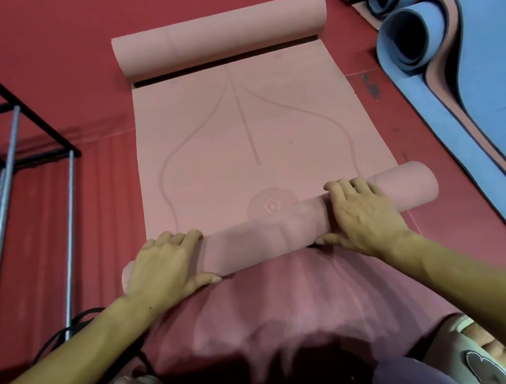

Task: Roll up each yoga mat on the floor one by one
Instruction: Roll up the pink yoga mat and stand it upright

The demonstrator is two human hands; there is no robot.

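Left hand (163,267) and right hand (362,213) clamp the soft, springy pink mat (247,145) roll; grip near both ends

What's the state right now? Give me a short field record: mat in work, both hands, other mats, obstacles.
mat in work: pink yoga mat, near end rolled into a tube, far end curled into a roll, middle flat on the red floor
left hand: on the tube's left part, fingers curled over the top
right hand: on the tube's right part, fingers curled over the top
other mats: blue mats to the right, far ends loosely curled, not rolled up
obstacles: metal rack to the left, apart from the mat
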